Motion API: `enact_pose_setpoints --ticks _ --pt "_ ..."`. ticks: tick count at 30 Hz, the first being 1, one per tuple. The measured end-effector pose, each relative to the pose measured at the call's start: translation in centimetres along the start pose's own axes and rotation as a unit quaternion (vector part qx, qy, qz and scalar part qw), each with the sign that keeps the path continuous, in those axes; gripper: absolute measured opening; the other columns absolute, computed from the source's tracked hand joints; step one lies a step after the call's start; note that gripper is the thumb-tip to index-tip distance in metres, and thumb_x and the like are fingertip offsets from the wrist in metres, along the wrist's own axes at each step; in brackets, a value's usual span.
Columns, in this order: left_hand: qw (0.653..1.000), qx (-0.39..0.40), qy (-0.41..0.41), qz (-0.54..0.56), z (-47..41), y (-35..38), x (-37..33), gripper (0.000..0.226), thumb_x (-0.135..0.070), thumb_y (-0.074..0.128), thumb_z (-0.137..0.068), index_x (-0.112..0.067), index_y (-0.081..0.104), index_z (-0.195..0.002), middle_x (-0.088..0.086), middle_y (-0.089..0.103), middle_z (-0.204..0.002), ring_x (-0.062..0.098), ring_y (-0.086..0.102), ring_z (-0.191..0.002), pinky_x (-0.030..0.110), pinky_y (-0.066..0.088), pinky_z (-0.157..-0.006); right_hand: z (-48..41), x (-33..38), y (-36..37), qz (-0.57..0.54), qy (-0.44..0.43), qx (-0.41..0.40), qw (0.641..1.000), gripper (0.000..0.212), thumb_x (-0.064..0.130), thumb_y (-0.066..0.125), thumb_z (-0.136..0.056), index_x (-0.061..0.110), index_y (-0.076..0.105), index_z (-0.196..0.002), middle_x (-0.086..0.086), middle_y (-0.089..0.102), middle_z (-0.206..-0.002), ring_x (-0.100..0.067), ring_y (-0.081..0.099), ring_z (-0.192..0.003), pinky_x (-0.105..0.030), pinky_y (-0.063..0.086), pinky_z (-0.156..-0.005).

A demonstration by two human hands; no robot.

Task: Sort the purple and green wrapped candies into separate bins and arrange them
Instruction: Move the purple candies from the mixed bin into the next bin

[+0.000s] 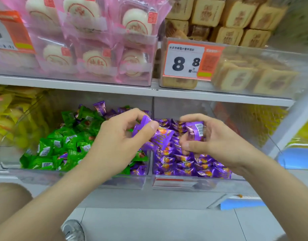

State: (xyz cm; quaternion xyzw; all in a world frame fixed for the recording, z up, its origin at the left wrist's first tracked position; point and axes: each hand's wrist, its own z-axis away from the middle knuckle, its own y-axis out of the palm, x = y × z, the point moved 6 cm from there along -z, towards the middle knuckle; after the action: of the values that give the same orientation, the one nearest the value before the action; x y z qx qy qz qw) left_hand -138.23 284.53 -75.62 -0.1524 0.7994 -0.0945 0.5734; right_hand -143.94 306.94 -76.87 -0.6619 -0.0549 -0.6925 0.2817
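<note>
Two clear bins sit side by side on the lower shelf. The left bin holds mostly green wrapped candies, with a few purple ones at its back and front right corner. The right bin is filled with purple wrapped candies. My left hand hovers over the divide between the bins and grips a bunch of purple candies. My right hand is above the right bin and pinches a purple candy with its barcode side up.
The shelf above carries pink-wrapped white pastries and square brown cakes behind a price tag reading 8.8. Yellow packets fill a bin at the left. A grey shoe stands on the tiled floor below.
</note>
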Motion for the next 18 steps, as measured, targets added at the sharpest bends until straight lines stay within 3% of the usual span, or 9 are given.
enact_pose_setpoints --ticks 3,6,10,12,14,16,18 --pt "0.998 0.016 0.046 -0.04 0.3 2.8 -1.6 0.018 -0.047 0.068 -0.096 -0.029 0.069 -0.094 -0.001 0.072 -0.076 0.027 0.056 -0.054 0.03 0.044 -0.052 1.0 -2.2 -2.7 -0.008 0.043 -0.045 0.998 0.062 0.007 0.077 -0.072 0.028 0.053 -0.126 -0.012 0.062 -0.085 -0.023 0.05 -0.066 -0.037 0.04 -0.061" --pt "0.993 0.027 0.091 -0.069 0.3 6.0 -3.0 0.018 -0.047 0.069 -0.097 -0.029 0.068 -0.095 -0.003 0.066 -0.071 0.02 0.055 -0.057 0.031 0.044 -0.057 2.3 -3.6 -5.2 0.04 0.063 -0.081 0.994 0.059 0.021 0.07 -0.058 0.021 0.05 -0.114 -0.007 0.056 -0.083 -0.02 0.04 -0.063 -0.035 0.031 -0.054" --pt "0.987 0.046 0.117 -0.099 0.4 9.5 -3.8 0.016 -0.043 0.069 -0.098 -0.028 0.066 -0.095 -0.012 0.059 -0.068 0.01 0.05 -0.057 0.02 0.035 -0.058 3.2 -4.4 -7.5 0.125 0.039 -0.05 0.99 0.037 0.015 0.07 -0.071 0.022 0.065 -0.107 -0.008 0.071 -0.094 -0.025 0.056 -0.069 -0.047 0.049 -0.061" --pt "0.987 0.048 0.11 -0.107 0.4 10.5 -3.4 0.017 -0.045 0.067 -0.099 -0.028 0.064 -0.095 -0.011 0.062 -0.07 0.012 0.052 -0.056 0.022 0.037 -0.057 3.5 -5.1 -8.7 0.198 0.023 -0.01 0.98 0.019 0.011 0.071 -0.085 0.019 0.073 -0.103 -0.015 0.073 -0.096 -0.031 0.065 -0.075 -0.055 0.058 -0.077" --pt "0.989 0.044 0.094 -0.108 0.4 11.2 -2.8 0.018 -0.045 0.066 -0.1 -0.028 0.063 -0.096 -0.006 0.066 -0.072 0.017 0.055 -0.054 0.028 0.043 -0.057 3.6 -6.1 -9.4 0.305 0.014 0.039 0.951 0.009 0.018 0.074 -0.095 0.014 0.075 -0.103 -0.015 0.07 -0.087 -0.032 0.063 -0.079 -0.051 0.056 -0.082" --pt "0.99 0.028 0.078 -0.113 0.3 11.7 -2.1 0.018 -0.045 0.066 -0.099 -0.027 0.063 -0.094 -0.004 0.065 -0.066 0.017 0.052 -0.049 0.029 0.041 -0.056 3.5 -7.0 -10.2 0.407 0.008 0.023 0.913 0.03 0.034 0.086 -0.086 0.02 0.077 -0.111 0.003 0.067 -0.081 -0.013 0.064 -0.08 -0.041 0.055 -0.083" --pt "0.991 0.018 0.061 -0.12 0.2 12.2 -1.3 0.02 -0.046 0.066 -0.099 -0.028 0.062 -0.091 -0.004 0.064 -0.061 0.017 0.051 -0.046 0.031 0.042 -0.056 3.4 -7.4 -10.7 0.449 0.004 0.005 0.893 0.032 0.045 0.093 -0.074 0.03 0.077 -0.097 0.018 0.065 -0.074 0.001 0.065 -0.079 -0.025 0.052 -0.074"
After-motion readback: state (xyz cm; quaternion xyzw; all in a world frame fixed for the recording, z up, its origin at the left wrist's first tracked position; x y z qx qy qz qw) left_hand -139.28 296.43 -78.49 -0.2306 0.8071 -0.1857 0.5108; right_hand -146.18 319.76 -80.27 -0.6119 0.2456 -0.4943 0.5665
